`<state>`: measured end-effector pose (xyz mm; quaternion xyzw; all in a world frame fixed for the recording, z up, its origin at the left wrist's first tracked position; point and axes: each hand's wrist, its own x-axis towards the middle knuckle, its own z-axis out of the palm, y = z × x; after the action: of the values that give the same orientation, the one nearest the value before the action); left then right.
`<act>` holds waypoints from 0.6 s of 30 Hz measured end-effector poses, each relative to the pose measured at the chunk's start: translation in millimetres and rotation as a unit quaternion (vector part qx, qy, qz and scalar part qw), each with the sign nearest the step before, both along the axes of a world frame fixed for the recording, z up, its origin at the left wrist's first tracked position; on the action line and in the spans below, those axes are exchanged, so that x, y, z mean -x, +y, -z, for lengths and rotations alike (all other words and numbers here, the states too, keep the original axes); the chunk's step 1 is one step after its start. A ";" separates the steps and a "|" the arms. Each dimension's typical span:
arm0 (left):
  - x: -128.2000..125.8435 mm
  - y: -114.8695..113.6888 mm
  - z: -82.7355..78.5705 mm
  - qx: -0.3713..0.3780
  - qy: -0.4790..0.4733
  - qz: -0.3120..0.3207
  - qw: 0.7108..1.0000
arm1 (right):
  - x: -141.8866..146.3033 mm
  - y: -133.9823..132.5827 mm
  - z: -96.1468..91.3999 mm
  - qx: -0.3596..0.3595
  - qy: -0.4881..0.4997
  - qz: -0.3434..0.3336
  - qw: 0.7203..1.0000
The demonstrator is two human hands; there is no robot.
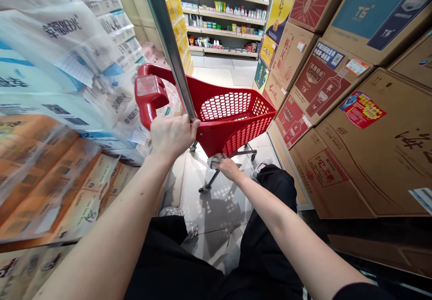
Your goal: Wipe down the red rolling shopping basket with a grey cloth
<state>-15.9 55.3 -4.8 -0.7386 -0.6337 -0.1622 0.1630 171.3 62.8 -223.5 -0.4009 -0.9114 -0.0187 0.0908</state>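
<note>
A red plastic shopping trolley [236, 115] stands tilted in a narrow aisle, its basket empty. My left hand [172, 134] is closed round its grey metal pole [168, 43], close to the red handle [148, 94]. Lower down, my right hand [227, 166] is closed on a small grey cloth [213, 160] pressed against the underside of the basket, near the wheel frame [219, 174]. My legs in black trousers and my shoes show below.
Wrapped packs of goods [60, 66] are stacked on the left. Brown cardboard boxes [364, 147] are piled high on the right. Shop shelves with bottles [229, 16] stand at the far end. The floor is pale glossy tile [216, 219].
</note>
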 end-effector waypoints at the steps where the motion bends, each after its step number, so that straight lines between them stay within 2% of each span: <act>1: 0.3 0.7 0.6 0.000 -0.005 0.002 1.000 | 2.1 2.8 -5.6 -0.011 0.026 -0.002 1.000; 6: 4.5 6.0 3.5 0.000 -0.009 0.006 1.000 | 15.9 25.4 -39.6 -0.072 0.209 -0.011 0.975; 9: 6.0 7.4 4.4 -0.004 -0.010 0.005 1.000 | 17.8 28.7 -35.7 -0.069 0.256 0.000 0.964; 14: 5.6 7.4 3.1 0.002 -0.010 0.001 1.000 | 12.1 13.7 -11.5 -0.009 0.214 0.010 0.977; 16: 5.1 7.1 2.2 0.008 -0.018 0.000 1.000 | 9.2 8.8 -18.0 -0.003 0.233 0.033 0.972; 18: 4.6 6.7 1.6 0.013 -0.030 0.002 0.999 | 7.8 8.1 -38.7 -0.022 0.293 0.079 0.952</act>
<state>-20.5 62.0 -6.4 -0.7370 -0.6385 -0.1767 0.1338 163.5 70.9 -184.7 -0.4575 -0.8093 0.0729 0.3610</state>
